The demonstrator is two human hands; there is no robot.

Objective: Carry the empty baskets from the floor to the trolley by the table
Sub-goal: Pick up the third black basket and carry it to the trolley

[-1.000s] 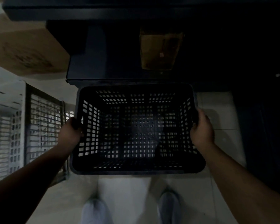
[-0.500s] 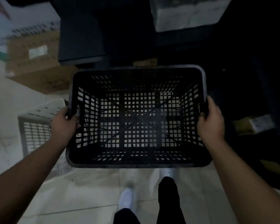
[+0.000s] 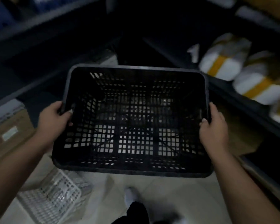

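An empty black lattice basket (image 3: 132,171) is held up in front of me, well above the pale tiled floor. My left hand (image 3: 52,121) grips its left rim and my right hand (image 3: 214,128) grips its right rim. The basket tilts slightly, its far edge raised. A white lattice basket (image 3: 50,198) lies on the floor at the lower left, below my left forearm. No trolley or table shows in this dim, blurred view.
Dark shelving runs across the back and down the right side. White parcels with yellow tape (image 3: 225,62) lie on the right shelf. Cardboard boxes (image 3: 8,131) stand at the left. My shoe and dark trouser leg (image 3: 134,206) show on the floor below.
I have turned to the right while stepping, carrying the black basket. Shelving with taped parcels has come into view, and the white basket has shifted to the lower left.
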